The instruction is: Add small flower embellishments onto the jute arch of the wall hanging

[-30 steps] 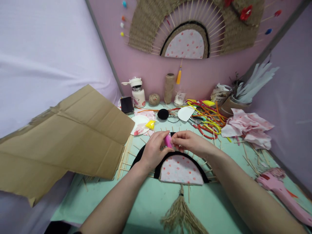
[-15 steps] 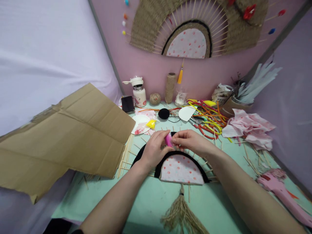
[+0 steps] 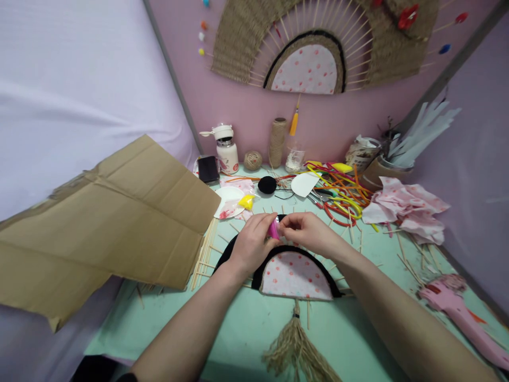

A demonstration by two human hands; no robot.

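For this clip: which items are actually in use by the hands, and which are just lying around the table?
In use:
left hand
right hand
small pink piece, pinched between both hands
half-round fan piece beneath them

Lying about:
cardboard sheet
white bottle
twine spool
black yarn ball
coloured sticks
pink glue gun

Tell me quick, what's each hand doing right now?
Left hand: closed, pinching the small pink piece.
Right hand: fingertips closed on the same pink piece, from the other side.
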